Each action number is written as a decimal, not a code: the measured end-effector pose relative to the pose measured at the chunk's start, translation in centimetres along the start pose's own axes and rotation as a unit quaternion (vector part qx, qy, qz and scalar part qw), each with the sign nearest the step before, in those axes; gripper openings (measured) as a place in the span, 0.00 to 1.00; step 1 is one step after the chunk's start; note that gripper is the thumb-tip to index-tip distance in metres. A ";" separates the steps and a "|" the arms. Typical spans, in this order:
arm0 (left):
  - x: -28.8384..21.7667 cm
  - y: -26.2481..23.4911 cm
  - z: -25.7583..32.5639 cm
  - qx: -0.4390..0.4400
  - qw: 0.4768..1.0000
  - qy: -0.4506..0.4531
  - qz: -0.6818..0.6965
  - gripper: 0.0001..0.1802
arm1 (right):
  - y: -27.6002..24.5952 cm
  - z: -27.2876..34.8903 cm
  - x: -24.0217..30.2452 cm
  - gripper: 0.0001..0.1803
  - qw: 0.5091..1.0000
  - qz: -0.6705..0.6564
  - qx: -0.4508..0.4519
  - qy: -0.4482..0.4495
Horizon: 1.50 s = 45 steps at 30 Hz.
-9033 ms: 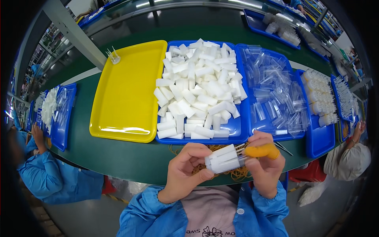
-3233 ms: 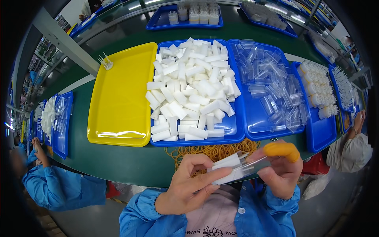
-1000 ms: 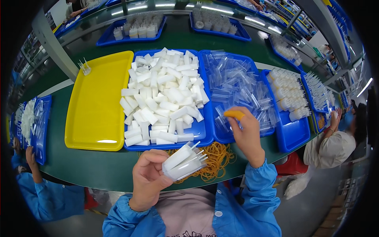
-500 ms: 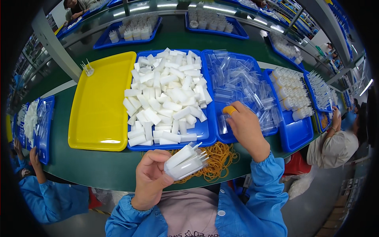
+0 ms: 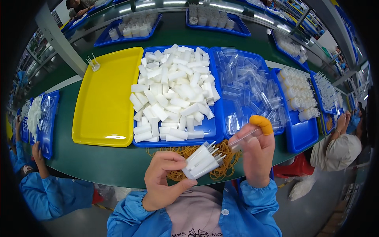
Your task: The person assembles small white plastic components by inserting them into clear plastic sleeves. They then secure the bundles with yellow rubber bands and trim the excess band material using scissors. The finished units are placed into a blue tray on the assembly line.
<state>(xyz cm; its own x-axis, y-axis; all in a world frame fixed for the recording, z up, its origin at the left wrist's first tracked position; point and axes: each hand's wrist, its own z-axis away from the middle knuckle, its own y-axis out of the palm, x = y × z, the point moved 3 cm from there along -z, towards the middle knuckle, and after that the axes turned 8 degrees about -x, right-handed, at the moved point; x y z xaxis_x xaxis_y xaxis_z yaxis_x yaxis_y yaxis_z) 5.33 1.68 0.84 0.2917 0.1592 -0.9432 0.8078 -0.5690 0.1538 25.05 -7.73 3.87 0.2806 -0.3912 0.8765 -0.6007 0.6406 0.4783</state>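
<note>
My left hand [image 5: 162, 182] is closed round a bundle [image 5: 201, 162] of white foam blocks and clear plastic pieces, with thin white rods sticking out of its upper right end. My right hand [image 5: 258, 160], an orange finger cot [image 5: 261, 124] on one finger, pinches a thin clear plastic piece [image 5: 245, 140] right of the bundle, apart from it. Ahead lies a blue tray [image 5: 209, 129] heaped with white foam blocks [image 5: 173, 93]. Beside it a second blue tray [image 5: 233, 139] holds many clear plastic pieces [image 5: 252, 85]. A pile of tan rubber bands [image 5: 229, 160] lies partly behind the bundle.
A yellow tray [image 5: 104, 102] at left holds one small white pronged part [image 5: 94, 64] in its far corner. Rightward, a blue tray [image 5: 302, 136] carries rows of finished-looking white bundles [image 5: 298, 94]. More loaded trays stand across the green table [image 5: 94, 164]. Co-workers sit on both sides.
My right hand has come back from the clear-piece tray toward my body, now with a clear plastic piece in its fingers. My left hand and the bundle have shifted slightly right.
</note>
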 end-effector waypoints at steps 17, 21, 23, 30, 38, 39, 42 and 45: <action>-1.2 0.4 0.0 -0.007 0.988 0.089 -0.124 0.22 | 0.9 2.0 -1.0 0.22 0.998 0.044 0.019 -0.043; -1.4 0.6 -0.1 0.018 0.987 0.079 -0.140 0.25 | 0.9 2.6 -1.2 0.22 0.996 0.055 0.009 -0.068; -2.0 0.9 -0.2 0.051 0.978 0.057 -0.196 0.27 | 0.8 2.6 -1.3 0.22 0.993 0.068 0.011 -0.097; -2.4 1.6 -0.7 0.129 0.979 0.035 -0.155 0.29 | 1.1 3.4 -0.7 0.21 0.986 0.100 -0.004 -0.131; -2.3 1.4 -0.5 0.138 0.981 0.037 -0.134 0.26 | 1.1 3.1 -0.1 0.22 0.968 0.139 0.017 -0.210; -2.4 1.4 -0.5 0.143 0.980 0.038 -0.133 0.26 | 1.1 3.1 0.0 0.22 0.969 0.134 0.024 -0.206; -2.6 1.5 -0.6 0.159 0.979 0.039 -0.123 0.25 | 1.0 3.1 0.1 0.23 0.969 0.138 0.038 -0.203; -2.5 1.4 -0.6 0.170 0.979 0.035 -0.107 0.25 | 1.0 3.3 0.1 0.23 0.966 0.143 0.034 -0.212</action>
<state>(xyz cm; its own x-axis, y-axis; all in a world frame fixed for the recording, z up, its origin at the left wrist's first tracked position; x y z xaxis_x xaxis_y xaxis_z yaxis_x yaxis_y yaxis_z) 6.09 0.96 3.55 0.1786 0.3518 -0.9189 0.6397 -0.7511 -0.1632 21.99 -9.30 4.31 -0.2280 -0.4486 0.8642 -0.6595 0.7241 0.2019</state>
